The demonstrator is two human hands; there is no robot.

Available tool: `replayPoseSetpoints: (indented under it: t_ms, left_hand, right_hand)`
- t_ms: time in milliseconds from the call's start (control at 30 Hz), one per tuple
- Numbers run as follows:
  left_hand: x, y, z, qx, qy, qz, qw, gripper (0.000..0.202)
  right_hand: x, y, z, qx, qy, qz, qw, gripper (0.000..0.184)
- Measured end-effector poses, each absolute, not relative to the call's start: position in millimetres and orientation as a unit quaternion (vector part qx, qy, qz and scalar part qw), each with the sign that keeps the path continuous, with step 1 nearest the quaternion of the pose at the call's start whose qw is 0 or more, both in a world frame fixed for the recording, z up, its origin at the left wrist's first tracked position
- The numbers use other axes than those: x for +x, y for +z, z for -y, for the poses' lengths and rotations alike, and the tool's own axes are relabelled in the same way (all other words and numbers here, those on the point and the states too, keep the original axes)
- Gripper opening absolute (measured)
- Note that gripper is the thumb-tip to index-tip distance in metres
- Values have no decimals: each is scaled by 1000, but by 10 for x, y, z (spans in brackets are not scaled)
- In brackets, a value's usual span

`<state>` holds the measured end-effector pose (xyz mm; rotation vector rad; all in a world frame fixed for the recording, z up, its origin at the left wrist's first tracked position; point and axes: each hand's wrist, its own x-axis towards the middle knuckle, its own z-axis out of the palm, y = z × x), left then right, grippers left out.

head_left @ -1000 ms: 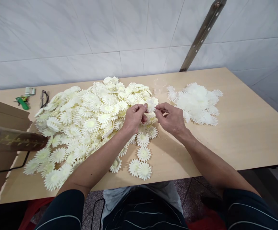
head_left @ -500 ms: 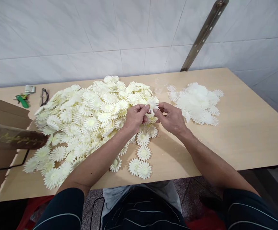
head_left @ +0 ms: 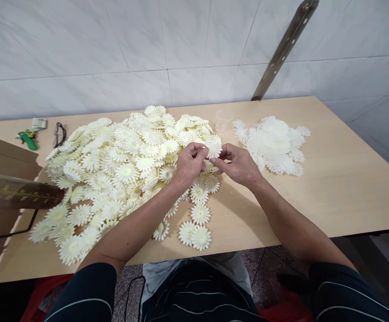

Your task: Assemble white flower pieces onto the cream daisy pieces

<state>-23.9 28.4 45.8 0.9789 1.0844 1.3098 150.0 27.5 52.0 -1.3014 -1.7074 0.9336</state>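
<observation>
Between my two hands is a pale daisy-shaped artificial flower piece (head_left: 214,149). My left hand (head_left: 190,164) pinches its left edge between thumb and fingers. On the other side, the thumb and fingers of my right hand (head_left: 237,164) close on its lower right edge. A large heap of cream-yellow flower pieces (head_left: 127,172) spreads under and left of my left hand. To the right of my right hand lies a smaller pile of whiter flower pieces (head_left: 275,143). Several single flowers (head_left: 201,237) lie near the table's front edge.
A clear plastic cup or lid (head_left: 224,117) sits behind my hands. At the left are a green-handled tool (head_left: 28,140), a pair of glasses (head_left: 60,134), a bottle of dark liquid (head_left: 19,192) and cardboard (head_left: 2,156). A slotted metal upright (head_left: 281,53) stands against the tiled wall.
My right thumb has shifted slightly left and down along the flower piece's edge. Both hands stay at the same place, and the camera view has moved a little.
</observation>
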Motion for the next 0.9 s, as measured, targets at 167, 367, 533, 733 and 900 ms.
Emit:
replayPoseSetpoints:
  t_ms: [167, 367, 533, 733, 900]
  left_hand:
    - [-254, 602, -307, 328, 533, -478, 616, 13]
    - [-276, 607, -333, 291, 498, -488, 656, 17]
    - [-280, 449, -254, 494, 536, -491, 477, 14]
    - [-308, 299, -232, 720, 543, -411, 133, 19]
    - [-312, 280, -261, 683, 547, -426, 231, 18]
  right_hand:
    - [1511, 502, -287, -491, 409, 658, 399, 55]
    - [1526, 495, -285, -477, 405, 661, 415, 50]
    - [1548, 531, -284, -483, 414, 649, 418, 51]
    - [1559, 540, -300, -486, 398, 640, 443, 57]
    - [1571, 552, -306, -472, 403, 653, 433, 57]
